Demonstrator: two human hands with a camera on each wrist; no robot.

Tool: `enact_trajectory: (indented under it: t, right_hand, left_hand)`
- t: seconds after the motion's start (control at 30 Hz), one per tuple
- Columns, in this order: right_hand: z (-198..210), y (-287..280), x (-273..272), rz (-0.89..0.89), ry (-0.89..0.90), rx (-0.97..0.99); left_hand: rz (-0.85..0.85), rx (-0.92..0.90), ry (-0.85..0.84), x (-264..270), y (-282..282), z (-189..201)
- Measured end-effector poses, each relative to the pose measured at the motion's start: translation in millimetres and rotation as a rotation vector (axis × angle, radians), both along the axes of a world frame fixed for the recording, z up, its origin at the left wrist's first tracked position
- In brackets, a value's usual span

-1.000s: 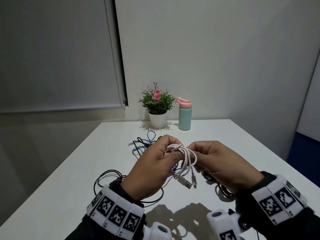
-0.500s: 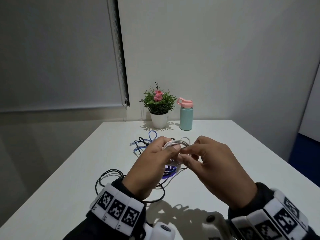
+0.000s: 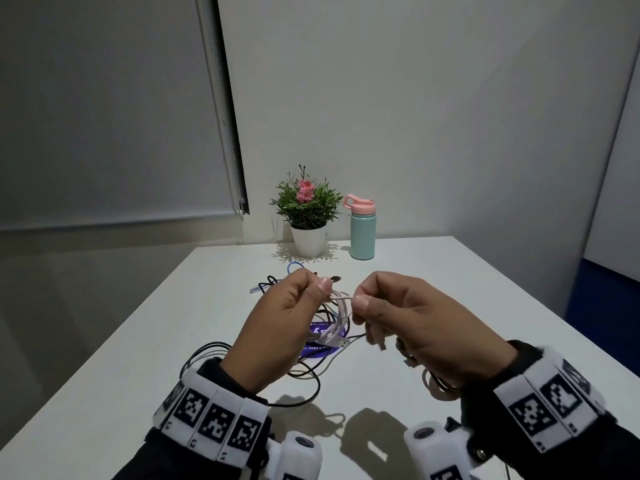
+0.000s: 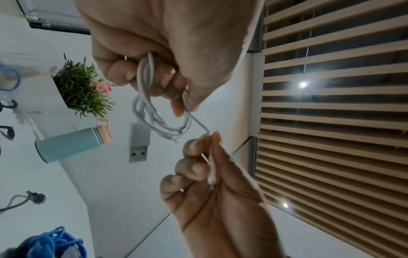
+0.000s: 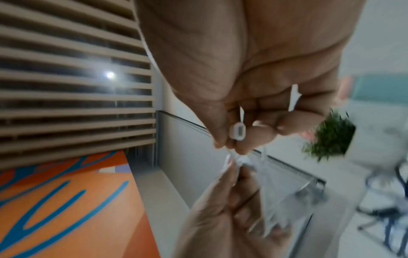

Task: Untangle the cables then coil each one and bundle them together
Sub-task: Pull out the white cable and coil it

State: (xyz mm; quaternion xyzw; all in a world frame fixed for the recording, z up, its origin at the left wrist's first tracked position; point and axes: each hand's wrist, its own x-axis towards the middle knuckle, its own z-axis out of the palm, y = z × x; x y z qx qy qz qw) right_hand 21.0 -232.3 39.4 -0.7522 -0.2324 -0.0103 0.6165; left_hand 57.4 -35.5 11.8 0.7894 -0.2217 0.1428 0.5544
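A white cable (image 3: 335, 325), coiled into a small bundle, hangs from my left hand (image 3: 317, 289), which grips the loops above the table's middle. Its USB plug (image 3: 341, 342) dangles below. My right hand (image 3: 358, 300) pinches the cable's free end, and a short strand runs taut between the hands. In the left wrist view the left fingers (image 4: 163, 82) curl round the white coil (image 4: 152, 111), and the right fingers (image 4: 198, 148) pinch the end. In the right wrist view the small end connector (image 5: 238, 133) sits at my right fingertips.
Loose black cables (image 3: 211, 349) lie on the white table (image 3: 104, 393) at the left. A blue cable (image 3: 292, 266) and black ones lie further back, and another cable (image 3: 438, 384) under my right wrist. A purple disc (image 3: 320, 349), potted plant (image 3: 306, 216) and teal bottle (image 3: 362, 233) also stand there.
My hands have risen a little and drawn apart. The right hand has pulled the white cable's end out to the right from the coil that the left hand holds.
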Motion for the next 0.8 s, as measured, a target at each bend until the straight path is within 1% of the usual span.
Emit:
enact_trajectory:
  t: [0.03,0.07,0.13,0.17,0.2,0.27,0.33,0.43,0.57,0.63,0.7,0.73,0.8]
  right_hand:
    - [1.9,-3.9,1.3,-0.042,-0.063,-0.034]
    - [3.8,-7.1,2.7,-0.091,-0.143,-0.084]
    - [4.1,-11.0,5.9,-0.208,-0.308,-0.187]
    - [3.4,-11.3,6.6,-0.238,-0.359,-0.195]
    - [2.1,-10.7,7.3,-0.242,-0.377,-0.172]
    - [-1.0,-9.1,9.0,-0.194,-0.357,-0.100]
    - [-3.1,-9.5,10.9,-0.110,-0.299,-0.023]
    - [-2.2,-13.6,12.1,-0.013,-0.221,0.070]
    - [-3.2,-15.7,12.4,0.036,-0.150,0.173]
    - [-4.9,-10.1,11.8,0.025,-0.152,0.209]
    - [-9.3,-3.1,12.3,-0.012,-0.154,0.220]
    - [-11.8,0.2,12.8,-0.023,-0.126,0.235]
    - [-15.8,5.1,13.2,-0.023,-0.014,0.279]
  left_hand:
    - [-0.008,0.011,0.025,0.0,0.3,0.3]
    - [-0.052,-0.021,0.073,-0.7,-0.1,1.5]
    - [-0.212,-0.206,0.202,-2.2,-1.7,3.7]
    - [-0.287,-0.318,0.264,-3.3,-2.4,4.7]
    - [-0.351,-0.420,0.321,-5.2,-3.7,5.9]
    - [-0.444,-0.583,0.412,-9.1,-6.9,8.4]
    - [-0.496,-0.667,0.468,-11.1,-9.7,10.6]
    - [-0.522,-0.686,0.500,-13.9,-11.3,13.4]
    - [-0.534,-0.746,0.535,-16.1,-13.4,13.3]
    - [-0.496,-0.727,0.504,-15.6,-13.9,11.4]
    - [-0.399,-0.637,0.426,-13.9,-15.4,8.3]
    - [-0.335,-0.564,0.373,-13.3,-16.6,6.2]
    - [-0.198,-0.386,0.256,-12.1,-17.8,0.9]
